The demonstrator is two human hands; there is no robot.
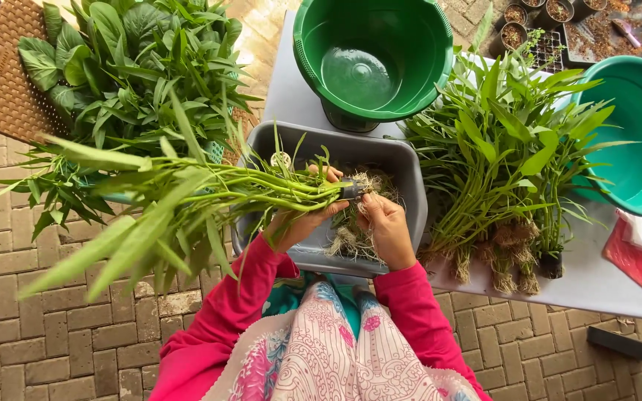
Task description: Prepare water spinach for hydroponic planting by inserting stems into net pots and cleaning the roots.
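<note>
My left hand has its fingers wrapped tight around a bunch of leafy green stems, held sideways over the grey tub. My right hand pinches the root clump just past the left fingertips. A hard tug could snap stems; a loose grip could let them slide out.

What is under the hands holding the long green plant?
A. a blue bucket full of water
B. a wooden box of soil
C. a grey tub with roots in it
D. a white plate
C: the left hand and right hand hold the leafy bunch over a grey tub with cut roots lying inside.
</note>
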